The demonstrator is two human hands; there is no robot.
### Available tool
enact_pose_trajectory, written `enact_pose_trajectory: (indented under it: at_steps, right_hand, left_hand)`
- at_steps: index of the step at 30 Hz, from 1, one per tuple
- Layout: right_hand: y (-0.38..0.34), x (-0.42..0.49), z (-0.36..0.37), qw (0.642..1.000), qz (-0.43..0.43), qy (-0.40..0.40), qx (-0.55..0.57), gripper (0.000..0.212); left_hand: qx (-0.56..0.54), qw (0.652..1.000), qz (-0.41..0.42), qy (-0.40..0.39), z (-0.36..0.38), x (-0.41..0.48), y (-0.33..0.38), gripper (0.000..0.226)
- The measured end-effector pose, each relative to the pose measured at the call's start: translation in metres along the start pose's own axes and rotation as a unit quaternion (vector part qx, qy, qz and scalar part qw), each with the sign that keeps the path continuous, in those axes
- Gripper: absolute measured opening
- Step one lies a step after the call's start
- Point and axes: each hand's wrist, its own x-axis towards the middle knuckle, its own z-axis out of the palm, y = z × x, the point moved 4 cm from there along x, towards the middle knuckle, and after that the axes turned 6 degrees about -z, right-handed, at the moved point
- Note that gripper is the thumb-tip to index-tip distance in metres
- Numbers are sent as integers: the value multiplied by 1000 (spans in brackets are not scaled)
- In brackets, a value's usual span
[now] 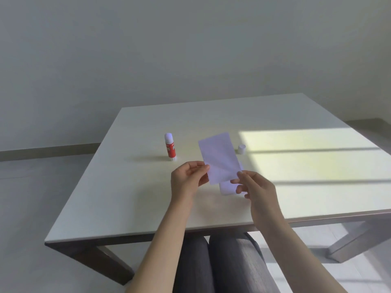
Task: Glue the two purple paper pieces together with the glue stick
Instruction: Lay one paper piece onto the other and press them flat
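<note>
A pale purple paper piece (pixel 219 157) is held up above the table, tilted, with its long side pointing away from me. My left hand (pixel 189 177) pinches its lower left corner and my right hand (pixel 255 187) pinches its lower right corner. A second purple paper piece (pixel 227 187) lies flat on the table under it, mostly hidden by the held piece and my right fingers. The red glue stick (pixel 170 147) stands upright and uncapped to the left of the papers. Its white cap (pixel 241 149) stands to the right.
The white table (pixel 127 197) has a near edge just beyond my knees and a sunlit patch on its right half. Grey floor lies to the left, and a plain wall behind.
</note>
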Motion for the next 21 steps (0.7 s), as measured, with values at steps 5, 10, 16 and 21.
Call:
enact_pose_trajectory:
  at_steps: [5, 10, 16, 21]
  right_hand:
    - [-10, 25, -20, 992, -38, -6, -117, 13]
    - [1, 37, -29, 945, -82, 9, -316, 10]
    - [15, 40, -33, 910, -87, 18, -405, 12]
    - [20, 43, -31, 900, -98, 35, -422, 15]
  left_hand:
    - [122, 992, 8, -8, 13, 8, 1, 23]
    - [259, 965, 40, 32, 21, 16, -13, 36]
    - [319, 944, 67, 52, 25, 18, -22, 42]
    - [330, 939, 75, 55, 29, 20, -22, 42]
